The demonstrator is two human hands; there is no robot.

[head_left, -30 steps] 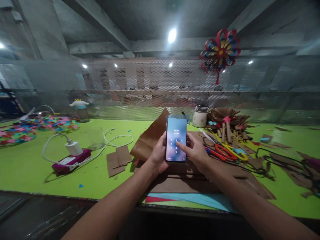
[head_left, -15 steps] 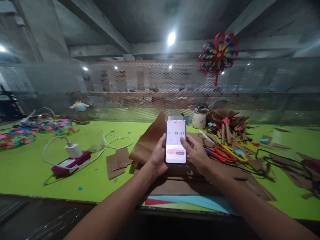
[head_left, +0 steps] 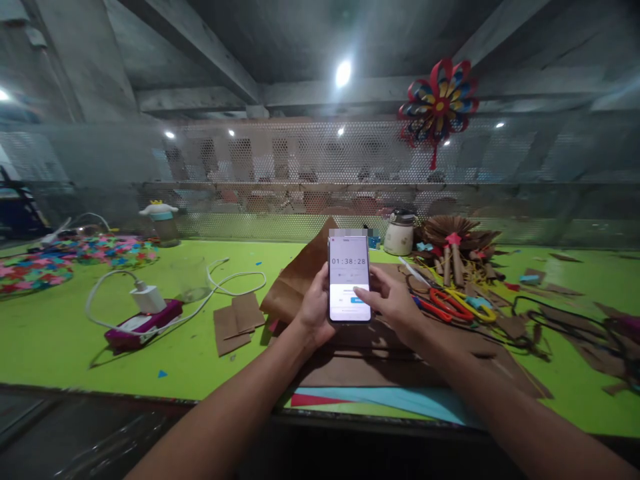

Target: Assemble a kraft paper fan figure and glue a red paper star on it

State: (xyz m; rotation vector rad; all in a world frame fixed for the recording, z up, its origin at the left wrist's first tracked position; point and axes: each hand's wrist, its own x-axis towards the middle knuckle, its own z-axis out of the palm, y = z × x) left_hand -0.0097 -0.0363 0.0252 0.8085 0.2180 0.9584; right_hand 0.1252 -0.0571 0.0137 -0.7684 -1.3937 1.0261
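Observation:
A smartphone (head_left: 349, 277) stands upright over the table's middle, its lit screen showing a timer at 01:38:28. My left hand (head_left: 316, 303) is wrapped round its left edge, with the fingers mostly hidden behind it. From the right side my right hand (head_left: 393, 300) grips it too, its thumb lying over the lower screen near a blue button. Brown paper (head_left: 295, 277) rises behind the phone, and flat brown sheets (head_left: 360, 370) lie under my hands. Scissors (head_left: 447, 305) with red handles and a yellow-handled pair lie just right of my right hand.
A purple power strip (head_left: 145, 327) with a white charger (head_left: 149, 298) and cable lies left. Behind stand a clear cup (head_left: 190, 277), a bottle (head_left: 164, 223) and a white jar (head_left: 400, 233). Paper crafts (head_left: 455, 247) and scraps crowd the right. Blue strips (head_left: 420, 400) lie along the front edge.
My right thumb has moved down and left across the screen. The lower panel has changed from a pink button to a blue one, and the timer reads later. Both hands still hold the phone.

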